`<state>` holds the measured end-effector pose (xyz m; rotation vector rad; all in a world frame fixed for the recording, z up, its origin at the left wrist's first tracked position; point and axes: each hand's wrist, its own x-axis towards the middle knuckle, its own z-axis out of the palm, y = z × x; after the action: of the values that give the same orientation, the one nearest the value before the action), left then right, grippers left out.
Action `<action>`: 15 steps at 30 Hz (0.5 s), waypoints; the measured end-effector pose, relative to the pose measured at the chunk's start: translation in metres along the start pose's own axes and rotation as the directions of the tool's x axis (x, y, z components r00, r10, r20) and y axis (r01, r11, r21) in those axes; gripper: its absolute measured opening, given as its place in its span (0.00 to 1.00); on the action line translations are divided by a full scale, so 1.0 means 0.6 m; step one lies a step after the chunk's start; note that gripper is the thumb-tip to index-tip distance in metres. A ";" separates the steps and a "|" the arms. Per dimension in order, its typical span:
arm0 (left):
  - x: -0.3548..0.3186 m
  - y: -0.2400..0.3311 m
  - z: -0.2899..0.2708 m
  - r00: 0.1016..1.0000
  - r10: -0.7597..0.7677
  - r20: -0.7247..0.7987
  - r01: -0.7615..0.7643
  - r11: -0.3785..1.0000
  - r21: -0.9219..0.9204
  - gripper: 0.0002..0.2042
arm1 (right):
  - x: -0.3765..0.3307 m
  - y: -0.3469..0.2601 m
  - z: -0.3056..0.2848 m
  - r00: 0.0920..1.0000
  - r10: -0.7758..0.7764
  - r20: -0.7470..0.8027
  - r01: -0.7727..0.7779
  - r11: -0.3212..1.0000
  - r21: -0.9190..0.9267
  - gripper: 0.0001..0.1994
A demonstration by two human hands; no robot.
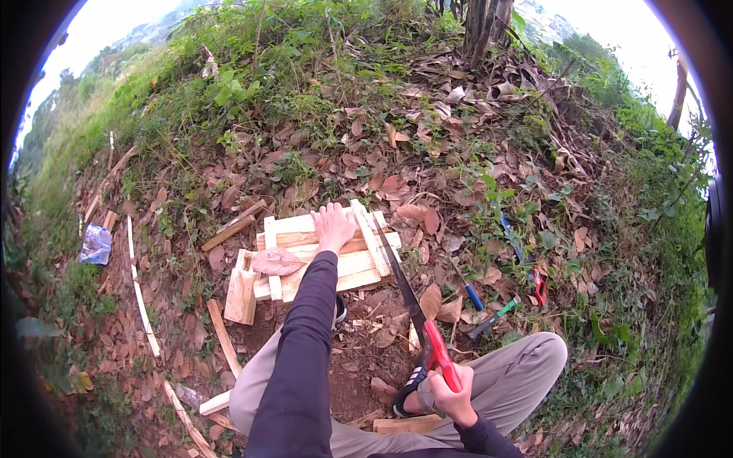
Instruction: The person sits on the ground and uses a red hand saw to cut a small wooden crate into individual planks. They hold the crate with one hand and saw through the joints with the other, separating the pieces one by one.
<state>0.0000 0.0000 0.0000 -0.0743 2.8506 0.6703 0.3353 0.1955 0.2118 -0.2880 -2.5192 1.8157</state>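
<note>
A panel of pale wooden slats [355,265] lies on the ground before me, with crosspieces over both ends. My left hand [334,227] presses on its far part, the fingers bent over the far slat. Wrapped in my right hand [454,393] is the red handle of a handsaw [408,294]. Its dark blade points away from me, the tip beside the panel's right crosspiece [369,238]. Whether the teeth touch the wood I cannot tell. A brown dry leaf [276,262] rests on the slats near the left crosspiece [272,267].
A wooden block [241,294] stands at the panel's left. To the right lie a blue-handled tool [473,297], a green-handled hammer [494,319] and another saw with a red handle [540,285]. Wood strips [141,294] and a plastic bag [95,244] lie left. Leaves cover the sloping ground.
</note>
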 end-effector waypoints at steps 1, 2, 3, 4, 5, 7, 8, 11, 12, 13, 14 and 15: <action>-0.006 -0.012 -0.008 1.000 0.008 -0.013 -0.008 1.000 0.009 0.26 | 0.021 -0.006 0.027 0.998 0.070 -0.004 -0.070 0.997 -0.017 0.05; -0.008 -0.023 -0.009 1.000 0.017 -0.024 -0.017 1.000 0.016 0.25 | 0.050 -0.013 0.055 0.990 0.140 -0.009 -0.140 0.990 -0.034 0.04; 0.138 -0.101 -0.211 0.963 0.107 -0.246 -0.051 0.974 0.222 0.24 | 0.209 0.008 0.229 0.990 -0.112 -0.089 0.122 0.985 0.120 0.10; 0.158 -0.110 -0.226 0.950 0.113 -0.293 -0.042 0.970 0.238 0.24 | 0.276 0.022 0.274 0.991 -0.107 -0.083 0.119 0.982 0.148 0.11; 0.183 -0.116 -0.252 0.928 0.120 -0.352 -0.030 0.968 0.250 0.23 | 0.322 0.003 0.295 0.985 -0.146 -0.088 0.159 0.975 0.158 0.11; 0.178 -0.144 -0.223 0.956 0.119 -0.267 -0.047 0.965 0.259 0.23 | 0.285 0.011 0.274 0.997 -0.067 -0.031 0.072 0.965 0.253 0.11; 0.157 -0.156 -0.191 0.954 0.072 -0.293 -0.008 0.977 0.214 0.24 | 0.223 0.007 0.238 1.000 -0.002 -0.018 0.005 0.985 0.174 0.11; 0.155 -0.146 -0.170 0.968 0.090 -0.235 -0.035 0.973 0.228 0.23 | 0.087 0.043 0.159 0.989 -0.144 -0.028 0.146 0.963 0.224 0.10; 0.140 -0.135 -0.157 0.972 0.077 -0.220 -0.022 0.970 0.240 0.23 | 0.087 0.037 0.151 0.997 -0.071 -0.018 0.073 0.973 0.219 0.10; 0.124 -0.132 -0.151 0.975 0.086 -0.204 -0.036 0.970 0.239 0.23 | 0.096 0.026 0.159 1.000 0.010 -0.019 -0.005 0.972 0.234 0.10; 0.119 -0.131 -0.165 0.972 0.095 -0.214 -0.041 0.969 0.244 0.23 | 0.150 -0.001 0.182 0.999 0.037 0.010 -0.038 0.978 0.206 0.11; 0.121 -0.120 -0.177 0.966 0.102 -0.238 -0.043 0.970 0.240 0.24 | 0.193 0.020 0.214 0.999 0.029 -0.035 -0.022 0.984 0.178 0.12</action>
<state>-0.0845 -0.1121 0.0457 -0.0167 3.1663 0.3552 0.2071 0.0977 0.1488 -0.3462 -2.3197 2.0072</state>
